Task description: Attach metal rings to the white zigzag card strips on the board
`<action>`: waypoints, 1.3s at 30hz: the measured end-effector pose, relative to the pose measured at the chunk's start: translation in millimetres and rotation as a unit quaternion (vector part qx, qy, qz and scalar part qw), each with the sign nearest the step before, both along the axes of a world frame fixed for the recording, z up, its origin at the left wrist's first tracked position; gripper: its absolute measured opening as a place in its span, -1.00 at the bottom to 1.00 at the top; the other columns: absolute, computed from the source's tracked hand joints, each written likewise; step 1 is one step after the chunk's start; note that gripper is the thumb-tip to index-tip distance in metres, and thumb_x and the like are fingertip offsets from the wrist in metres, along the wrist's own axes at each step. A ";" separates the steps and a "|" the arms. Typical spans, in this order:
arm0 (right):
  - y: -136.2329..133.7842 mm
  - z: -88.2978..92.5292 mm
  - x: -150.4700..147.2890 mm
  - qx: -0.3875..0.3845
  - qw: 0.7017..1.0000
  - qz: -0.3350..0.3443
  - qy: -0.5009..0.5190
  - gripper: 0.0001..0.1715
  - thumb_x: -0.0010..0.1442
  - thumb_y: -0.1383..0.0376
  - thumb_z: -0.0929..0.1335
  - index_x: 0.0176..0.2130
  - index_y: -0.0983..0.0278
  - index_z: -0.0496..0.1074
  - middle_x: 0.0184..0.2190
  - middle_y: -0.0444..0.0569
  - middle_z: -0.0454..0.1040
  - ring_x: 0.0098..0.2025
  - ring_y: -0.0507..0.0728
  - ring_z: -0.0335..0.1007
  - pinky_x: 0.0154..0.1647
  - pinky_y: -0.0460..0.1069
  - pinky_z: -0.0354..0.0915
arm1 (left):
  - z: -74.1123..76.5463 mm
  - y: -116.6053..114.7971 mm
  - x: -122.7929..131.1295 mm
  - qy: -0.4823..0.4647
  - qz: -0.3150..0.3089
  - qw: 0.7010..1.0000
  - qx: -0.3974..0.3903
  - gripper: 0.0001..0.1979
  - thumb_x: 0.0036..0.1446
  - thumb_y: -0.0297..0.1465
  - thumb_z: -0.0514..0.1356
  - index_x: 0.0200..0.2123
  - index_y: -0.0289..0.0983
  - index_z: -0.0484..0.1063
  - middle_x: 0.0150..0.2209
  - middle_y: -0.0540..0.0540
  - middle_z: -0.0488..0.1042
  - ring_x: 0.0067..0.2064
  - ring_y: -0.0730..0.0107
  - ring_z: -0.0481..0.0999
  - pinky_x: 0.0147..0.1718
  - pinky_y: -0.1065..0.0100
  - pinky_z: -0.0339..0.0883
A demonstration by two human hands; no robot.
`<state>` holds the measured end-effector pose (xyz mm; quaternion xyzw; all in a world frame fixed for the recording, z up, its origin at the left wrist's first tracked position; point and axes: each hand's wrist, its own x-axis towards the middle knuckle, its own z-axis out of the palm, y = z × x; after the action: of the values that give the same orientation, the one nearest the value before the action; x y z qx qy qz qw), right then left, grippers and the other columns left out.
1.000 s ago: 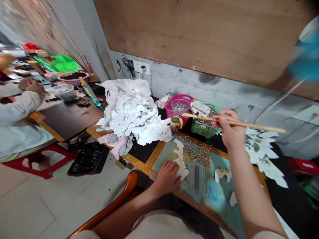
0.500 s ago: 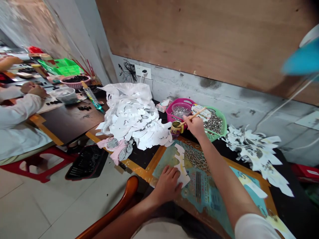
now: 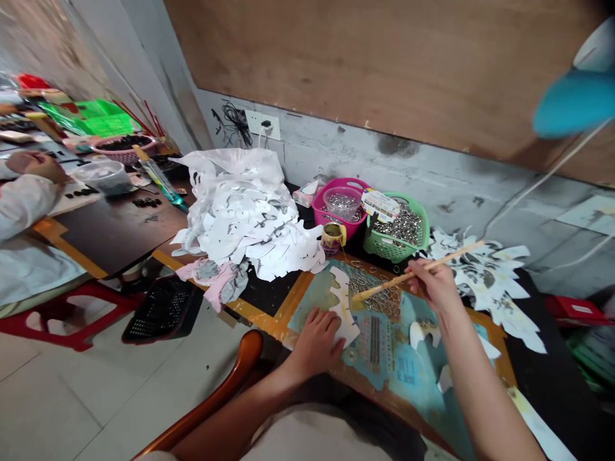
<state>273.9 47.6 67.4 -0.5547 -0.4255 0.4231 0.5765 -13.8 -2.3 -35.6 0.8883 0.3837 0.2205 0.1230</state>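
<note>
My right hand (image 3: 435, 282) grips a long wooden-handled brush (image 3: 408, 275) at about mid-handle. The brush's tip points left, close to the white cut-out piece (image 3: 342, 288), and I cannot tell whether it touches. My left hand (image 3: 317, 339) lies flat with its fingers stretched out over the lower left edge of that notched piece. Beside the piece, many metal rings (image 3: 372, 288) are scattered over the stained blue mat (image 3: 401, 371). Beyond them stands a small pot (image 3: 332, 239) with a yellow rim. Another cut-out (image 3: 420, 334) lies left of my right forearm.
A large heap of white cut-outs (image 3: 250, 224) fills the back left. Pink (image 3: 319, 208) and green baskets (image 3: 396, 246) of metal parts stand by the wall. More cut-outs (image 3: 500, 282) are piled at right. A co-worker's hands (image 3: 43, 168) are at the left table.
My right hand has moved the brush away from the pot, down and to the right, bringing its tip near the cut-out. My left hand stays on the piece. The view has shifted slightly.
</note>
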 end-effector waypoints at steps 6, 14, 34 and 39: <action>-35.3 -30.7 -6.3 -0.036 0.996 0.056 -0.064 -0.61 -0.01 0.02 0.51 -0.37 0.29 0.55 -0.56 -0.03 0.53 -0.58 0.06 0.45 -0.56 -0.11 0.42 | 0.6 1.1 0.3 0.004 -0.003 1.000 -0.001 -0.73 0.17 -0.32 0.14 -0.06 -0.25 0.33 0.02 -0.21 0.43 0.05 0.07 0.39 0.20 -0.04 0.08; -29.8 -40.0 -10.1 -0.071 0.990 0.112 -0.043 -0.59 0.00 -0.02 0.49 -0.45 0.29 0.51 -0.60 -0.06 0.51 -0.63 0.05 0.42 -0.62 -0.12 0.36 | -1.6 1.5 0.4 0.002 -0.002 1.000 0.004 -0.72 0.16 -0.31 0.16 -0.07 -0.26 0.34 0.02 -0.20 0.43 0.05 0.10 0.40 0.20 -0.03 0.10; -42.8 -58.5 -4.8 -0.095 0.981 0.166 -0.028 -0.61 0.08 0.02 0.45 -0.49 0.30 0.49 -0.65 -0.09 0.45 -0.67 0.02 0.35 -0.68 -0.13 0.29 | -1.2 1.7 1.0 -0.004 -0.003 1.000 0.008 -0.72 0.16 -0.31 0.16 -0.06 -0.26 0.35 0.01 -0.21 0.44 0.05 0.10 0.41 0.20 -0.04 0.11; -51.5 -50.1 -3.9 -0.092 0.985 0.135 -0.054 -0.57 0.03 -0.03 0.47 -0.46 0.29 0.51 -0.62 -0.07 0.48 -0.64 0.05 0.39 -0.62 -0.10 0.36 | 0.1 1.8 1.1 -0.005 -0.007 1.000 0.005 -0.73 0.17 -0.33 0.14 -0.06 -0.25 0.34 0.01 -0.21 0.44 0.04 0.10 0.41 0.19 -0.05 0.11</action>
<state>269.9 -3.9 17.3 -0.5647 -0.4867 0.5034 0.4367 -12.8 -0.5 -35.4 0.8905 0.3759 0.2258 0.1217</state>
